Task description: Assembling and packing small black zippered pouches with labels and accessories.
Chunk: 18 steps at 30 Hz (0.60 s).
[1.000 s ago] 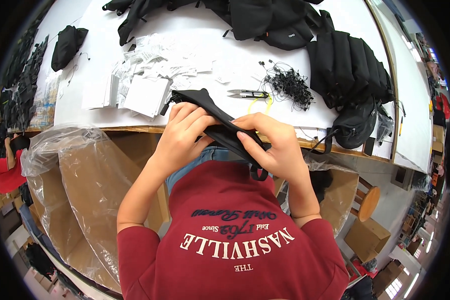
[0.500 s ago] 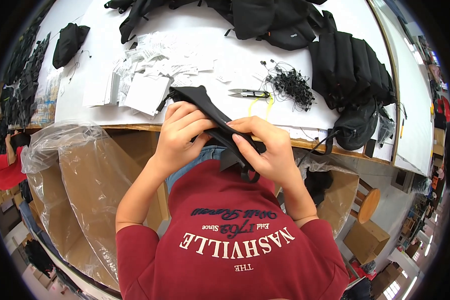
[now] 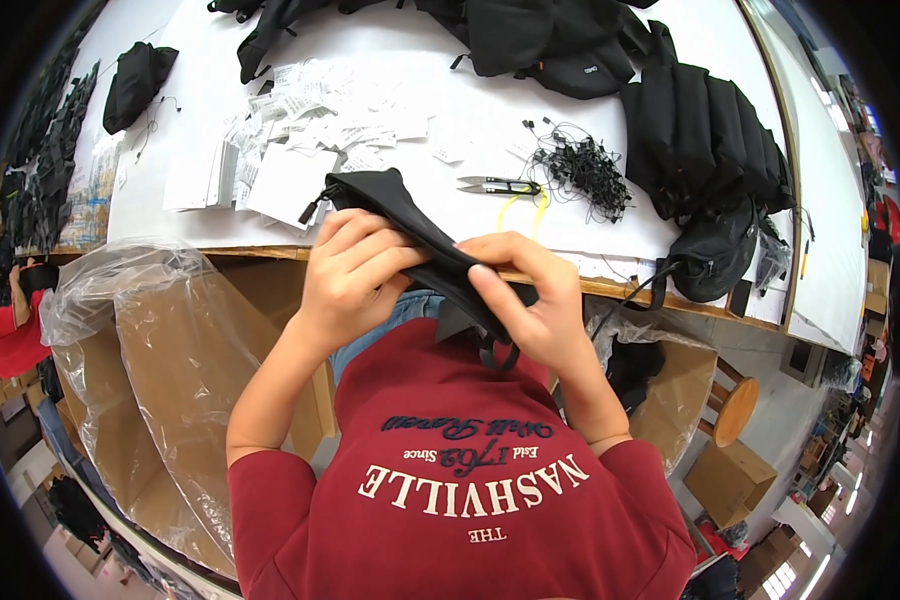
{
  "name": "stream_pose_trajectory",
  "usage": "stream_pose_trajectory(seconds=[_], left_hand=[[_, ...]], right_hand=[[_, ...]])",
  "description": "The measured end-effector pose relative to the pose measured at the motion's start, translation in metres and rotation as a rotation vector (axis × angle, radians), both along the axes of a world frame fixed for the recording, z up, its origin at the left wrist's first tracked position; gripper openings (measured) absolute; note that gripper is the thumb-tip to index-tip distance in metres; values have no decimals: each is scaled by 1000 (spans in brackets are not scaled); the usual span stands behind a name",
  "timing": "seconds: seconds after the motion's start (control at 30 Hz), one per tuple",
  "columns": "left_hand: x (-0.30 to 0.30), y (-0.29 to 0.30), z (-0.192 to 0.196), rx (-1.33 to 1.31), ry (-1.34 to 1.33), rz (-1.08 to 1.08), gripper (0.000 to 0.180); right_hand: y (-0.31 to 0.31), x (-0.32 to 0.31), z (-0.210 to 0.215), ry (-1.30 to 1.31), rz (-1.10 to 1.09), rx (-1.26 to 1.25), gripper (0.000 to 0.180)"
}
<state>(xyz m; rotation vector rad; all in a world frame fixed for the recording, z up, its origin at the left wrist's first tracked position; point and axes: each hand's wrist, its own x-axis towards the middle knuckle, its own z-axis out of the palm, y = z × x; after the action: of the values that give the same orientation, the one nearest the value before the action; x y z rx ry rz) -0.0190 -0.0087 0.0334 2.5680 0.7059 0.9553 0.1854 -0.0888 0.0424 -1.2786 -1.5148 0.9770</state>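
Note:
A black fabric bag [image 3: 415, 222], folded narrow with a strap loop at its lower end, slants across in front of my body at the table's front edge. My left hand [image 3: 355, 268] is closed round its upper left part, fingers on top and thumb underneath. My right hand [image 3: 530, 295] pinches the lower right part between thumb and fingers. A dark zip pull [image 3: 312, 210] hangs from the bag's far left end. Just beyond the bag lie black-handled thread snips [image 3: 500, 187] with a yellow cord [image 3: 540, 212], beside a heap of black tag strings [image 3: 580, 170].
White paper tags [image 3: 310, 110] and stacked white cards [image 3: 288, 185] spread over the white table [image 3: 470, 110]. Black bags [image 3: 705, 140] stand in a row at right; more lie at the back. A plastic-lined carton [image 3: 185, 360] is at lower left, a wooden stool [image 3: 738, 410] at right.
My left hand has shifted slightly left, with the bag's left end. The bag looks a little more stretched between my hands, and its zip pull now hangs clear.

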Motion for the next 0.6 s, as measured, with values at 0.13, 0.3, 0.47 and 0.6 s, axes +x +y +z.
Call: stream_pose_trajectory(seconds=[0.13,0.3,0.47,0.6], left_hand=[[-9,4,12,-148,-77,120,24],[-11,-1,7,-432,-185,151,17],[-25,1,3,-501,-120,394,14],[-51,8,1,-595,55,396,18]], right_hand=[[10,19,-18,323,103,-100,80],[1,10,-32,259,217,-396,53],[-5,41,-41,602,120,-576,26],[-7,73,-18,353,339,-445,38]])
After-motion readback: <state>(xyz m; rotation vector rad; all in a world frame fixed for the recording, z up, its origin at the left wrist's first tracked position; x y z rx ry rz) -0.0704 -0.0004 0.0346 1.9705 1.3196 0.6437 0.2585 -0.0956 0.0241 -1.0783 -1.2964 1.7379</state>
